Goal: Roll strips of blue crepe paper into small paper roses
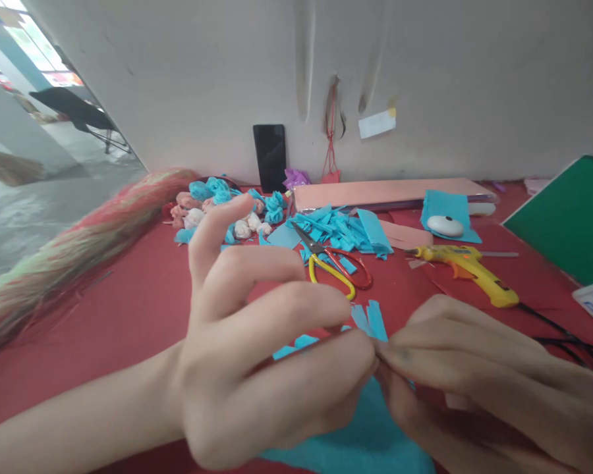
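Note:
My left hand (277, 349) reaches in from the left, its thumb and index fingertip pinched, the other fingers curled and the little finger raised. My right hand (464, 368) meets it fingertip to fingertip, also pinching. What lies between the fingertips is small and mostly hidden. Just beyond them, blue crepe paper strips (370, 319) stick up close to the pinch; I cannot tell whether they are held. Under both hands lies a larger blue crepe paper sheet (375, 434). Scissors (331, 253) with one yellow and one red handle rest behind the fingers, partly on cut blue strips (343, 227).
On the red tabletop (128, 309), rolled paper flowers (247, 227) lie at back left. A yellow glue gun (467, 263) with a black cord is right, near a white oval object (445, 226) on blue paper. A dark phone (270, 158) leans on the panel. Fringed straw (79, 250) edges the left.

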The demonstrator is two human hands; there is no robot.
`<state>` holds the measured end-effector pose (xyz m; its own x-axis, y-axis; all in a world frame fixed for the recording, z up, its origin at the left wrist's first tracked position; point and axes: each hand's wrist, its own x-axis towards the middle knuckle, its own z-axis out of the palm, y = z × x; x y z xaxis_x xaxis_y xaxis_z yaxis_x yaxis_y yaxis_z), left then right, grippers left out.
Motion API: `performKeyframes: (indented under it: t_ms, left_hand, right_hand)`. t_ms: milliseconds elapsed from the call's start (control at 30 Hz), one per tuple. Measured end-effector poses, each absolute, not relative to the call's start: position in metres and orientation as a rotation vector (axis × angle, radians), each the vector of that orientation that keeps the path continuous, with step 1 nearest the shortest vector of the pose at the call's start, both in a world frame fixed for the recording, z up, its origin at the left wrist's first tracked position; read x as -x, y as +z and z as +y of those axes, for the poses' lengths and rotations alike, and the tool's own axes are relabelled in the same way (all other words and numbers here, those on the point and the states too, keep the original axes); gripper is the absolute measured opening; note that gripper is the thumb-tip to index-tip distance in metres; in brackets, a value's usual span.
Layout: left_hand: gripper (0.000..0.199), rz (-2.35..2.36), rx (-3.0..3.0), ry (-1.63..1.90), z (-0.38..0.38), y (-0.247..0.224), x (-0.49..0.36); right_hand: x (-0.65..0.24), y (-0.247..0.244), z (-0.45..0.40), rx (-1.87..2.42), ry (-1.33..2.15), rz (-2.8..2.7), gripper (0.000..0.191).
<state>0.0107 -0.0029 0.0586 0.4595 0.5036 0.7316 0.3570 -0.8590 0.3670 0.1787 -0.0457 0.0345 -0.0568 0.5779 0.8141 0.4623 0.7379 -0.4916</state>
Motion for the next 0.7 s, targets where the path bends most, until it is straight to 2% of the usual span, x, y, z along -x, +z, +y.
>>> performKeyframes:
  t_ms: [100,200,433,567,700]
  left_hand:
    - [0.019,0.654,-2.766,1.706,-0.002,0.058,-0.014]
    - [0.017,0.653,-2.796,1.758,-0.001,0.057,-0.018]
    - [0.003,0.559,-2.672,1.533,-0.002,0.069,-0.014]
    - [0.024,0.499,-2.525,1.360,-0.001,0.073,-0.006]
    - [0.030,0.445,-2.483,1.261,0.001,0.075,-0.004]
  right_hand:
    - [-0.178,0.042,-0.045,0.821,0.108,-1.779,0.020]
    - [-0.178,0.043,-0.045,0.801,0.175,-1.746,0.022]
    - [-0.179,0.027,-0.043,0.834,0.544,-1.583,0.025]
    - [-0.184,0.029,-0.041,0.861,0.654,-1.616,0.020]
    - [-0.189,0.029,-0.041,0.822,0.657,-1.650,0.021]
